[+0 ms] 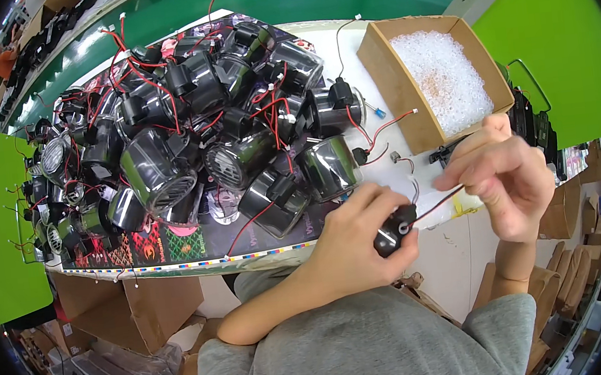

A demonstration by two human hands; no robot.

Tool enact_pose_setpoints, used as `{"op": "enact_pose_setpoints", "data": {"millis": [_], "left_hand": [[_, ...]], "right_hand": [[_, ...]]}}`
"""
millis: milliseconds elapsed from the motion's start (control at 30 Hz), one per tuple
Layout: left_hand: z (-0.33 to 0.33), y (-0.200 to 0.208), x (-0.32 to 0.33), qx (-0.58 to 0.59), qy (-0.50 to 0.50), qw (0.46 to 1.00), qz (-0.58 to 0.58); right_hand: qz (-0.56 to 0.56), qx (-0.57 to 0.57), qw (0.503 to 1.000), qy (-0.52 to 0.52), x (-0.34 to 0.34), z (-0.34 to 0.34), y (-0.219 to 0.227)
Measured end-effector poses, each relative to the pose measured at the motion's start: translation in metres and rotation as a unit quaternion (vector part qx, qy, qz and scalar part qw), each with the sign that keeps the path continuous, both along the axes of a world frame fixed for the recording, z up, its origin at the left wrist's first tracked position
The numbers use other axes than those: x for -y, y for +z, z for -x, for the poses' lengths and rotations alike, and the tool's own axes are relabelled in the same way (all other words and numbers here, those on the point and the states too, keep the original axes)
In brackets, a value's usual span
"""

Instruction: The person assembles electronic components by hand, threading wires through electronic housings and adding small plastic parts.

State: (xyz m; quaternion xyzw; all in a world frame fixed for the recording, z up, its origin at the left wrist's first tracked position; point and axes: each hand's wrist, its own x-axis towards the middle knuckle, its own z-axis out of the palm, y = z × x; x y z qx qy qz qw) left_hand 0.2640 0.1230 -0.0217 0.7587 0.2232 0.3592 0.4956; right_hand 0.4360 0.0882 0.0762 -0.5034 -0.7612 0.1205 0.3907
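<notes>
My left hand (356,246) is wrapped round a small dark plastic housing (388,240) with a round hole in its end, held at the table's front edge. A thin red and black wire (436,206) runs from the housing to my right hand (506,179), whose fingers pinch its far part. The wire's tip is hidden by the fingers. Just beyond my left hand lies a black cylindrical housing with a clear cover (329,168), one of a large heap of such housings (159,166) with red and black wires.
An open cardboard box (395,97) of small clear plastic pieces (443,81) stands at the right, beyond my right hand. Bright green panels (556,36) flank the table. Brown cartons (126,308) stand below its front edge. A blue-tipped screwdriver-like piece (378,112) lies near the box.
</notes>
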Motion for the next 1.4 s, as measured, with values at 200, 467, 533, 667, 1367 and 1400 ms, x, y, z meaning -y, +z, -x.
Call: {"op": "enact_pose_setpoints", "data": {"millis": [200, 467, 533, 667, 1367, 1400], "left_hand": [[-0.007, 0.000, 0.000, 0.004, 0.036, 0.999, 0.009], [-0.008, -0.015, 0.011, 0.043, 0.057, 0.996, -0.047], [-0.006, -0.020, 0.013, 0.063, 0.063, 0.994, -0.059], [0.001, -0.021, 0.014, 0.089, 0.047, 0.993, -0.065], [-0.004, -0.020, 0.004, 0.066, 0.081, 0.991, -0.079], [-0.008, -0.018, 0.005, 0.071, 0.064, 0.993, -0.064]], "right_hand": [[0.063, -0.229, 0.971, -0.037, 0.006, -0.006, -0.017], [0.165, -0.369, 0.915, 0.011, 0.000, -0.026, -0.019], [0.134, -0.277, 0.943, -0.124, -0.027, -0.020, -0.023], [0.020, 0.251, 0.964, -0.086, -0.085, -0.010, -0.047], [-0.013, 0.331, 0.912, -0.240, -0.035, -0.002, 0.012], [0.041, 0.260, 0.931, -0.252, -0.014, -0.004, 0.022]]}}
